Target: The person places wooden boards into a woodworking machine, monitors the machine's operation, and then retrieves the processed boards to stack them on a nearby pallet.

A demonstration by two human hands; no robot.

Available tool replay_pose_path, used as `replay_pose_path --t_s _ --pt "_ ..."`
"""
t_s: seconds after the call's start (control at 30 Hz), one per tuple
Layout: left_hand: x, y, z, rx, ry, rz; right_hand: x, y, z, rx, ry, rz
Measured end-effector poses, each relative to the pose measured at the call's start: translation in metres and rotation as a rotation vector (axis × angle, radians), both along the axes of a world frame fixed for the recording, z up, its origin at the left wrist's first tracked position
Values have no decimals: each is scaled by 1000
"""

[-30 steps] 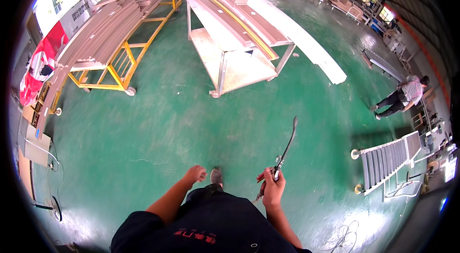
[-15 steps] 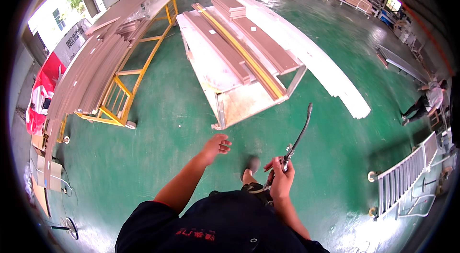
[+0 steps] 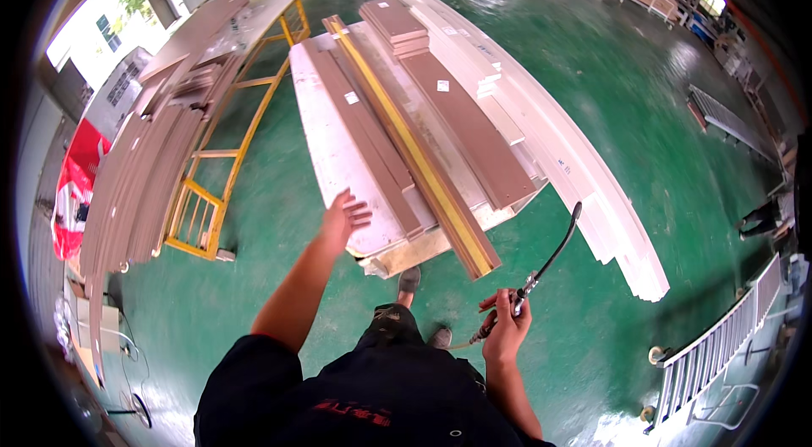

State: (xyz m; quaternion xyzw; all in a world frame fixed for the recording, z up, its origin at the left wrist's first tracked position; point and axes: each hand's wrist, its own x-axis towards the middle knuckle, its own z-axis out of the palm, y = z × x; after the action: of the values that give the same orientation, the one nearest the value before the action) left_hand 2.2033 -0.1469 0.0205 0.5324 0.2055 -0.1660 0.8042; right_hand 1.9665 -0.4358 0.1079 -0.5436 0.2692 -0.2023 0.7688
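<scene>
My right hand (image 3: 506, 330) is closed around an air blow gun (image 3: 522, 295). Its long, dark, bent nozzle points forward, and a thin hose trails below the hand. My left hand (image 3: 345, 223) reaches out with its fingers spread, holding nothing, near the close left corner of a white-topped worktable (image 3: 315, 130). On that table lie brown boards (image 3: 457, 121), some bearing white labels. A long brown profile with a yellow stripe (image 3: 427, 168) runs lengthwise among them and sticks out past the near edge. Shorter brown boards (image 3: 393, 20) are stacked at the far end.
Long pale profiles (image 3: 584, 176) extend along the table's right side. To the left, a yellow wheeled frame (image 3: 203, 210) carries more brown boards (image 3: 144, 176). A grey slatted rack (image 3: 715, 341) stands at the right, with a person (image 3: 765, 214) beyond it. The floor (image 3: 609, 345) is green.
I have stepped forward, so the worktable and boards are closer. My left hand has moved up and slightly left to the table's corner. The blow gun stays in my right hand.
</scene>
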Motion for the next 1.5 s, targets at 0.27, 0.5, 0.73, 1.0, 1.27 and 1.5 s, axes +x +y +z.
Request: replay_pose_path --t_s 0.27,0.5,0.73,1.0,1.27,1.5 --pt "285 -50 -6 -59 -105 44 94 -18 0 -38 239 -165" --pt "497 -67 -61 32 -5 114 178 5 -1 -66 481 -135" --pt "644 -90 -89 49 -69 110 220 25 -16 -68 656 -186" --pt "695 -72 -89 139 -13 -44 260 31 -16 -5 704 -206" --pt "634 -50 -75 -108 18 -166 268 41 -26 -36 697 -93" --pt "640 -61 -63 -184 -73 -75 271 46 -20 -42 675 -66"
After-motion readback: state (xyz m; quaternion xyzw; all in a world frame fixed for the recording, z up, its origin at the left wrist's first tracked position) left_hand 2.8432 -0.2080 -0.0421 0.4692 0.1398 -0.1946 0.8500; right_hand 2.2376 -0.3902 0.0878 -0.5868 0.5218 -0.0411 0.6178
